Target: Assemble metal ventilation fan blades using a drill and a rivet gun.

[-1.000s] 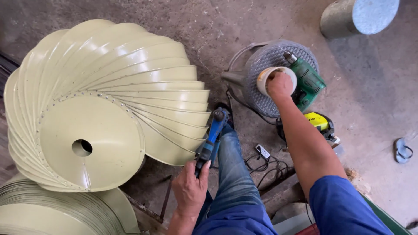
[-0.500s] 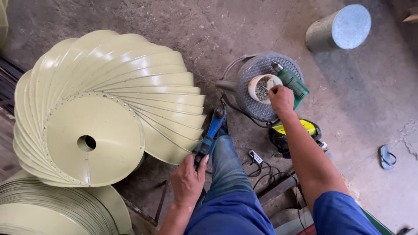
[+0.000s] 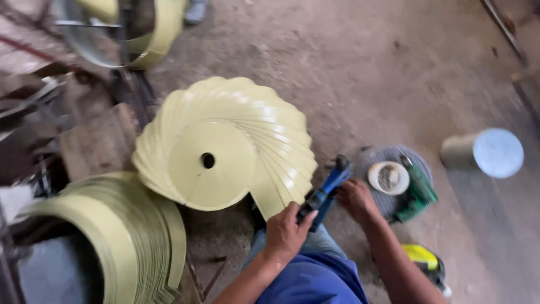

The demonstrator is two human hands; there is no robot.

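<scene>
A pale yellow-green fan of curved metal blades (image 3: 264, 141) spreads round a disc with a centre hole (image 3: 208, 160) and lies on the floor ahead of me. My left hand (image 3: 286, 232) grips the handle of a blue hand tool (image 3: 326, 192) whose nose sits at the fan's right edge. My right hand (image 3: 356, 201) is right beside the tool, fingers curled; motion blur hides whether it holds anything. A small white cup of tiny parts (image 3: 388, 177) stands just right of that hand.
The cup sits on a round wire mesh guard (image 3: 376, 157), with a green power tool (image 3: 419, 194) on it. A yellow tool (image 3: 423, 256) lies lower right, a grey cylinder (image 3: 485, 152) far right. A stack of blades (image 3: 132, 236) fills the lower left, with metal frames behind.
My right hand has drawn back from the white cup to the blue tool. My left hand stays on the tool's handle. The view has swung, so everything sits lower and further right.
</scene>
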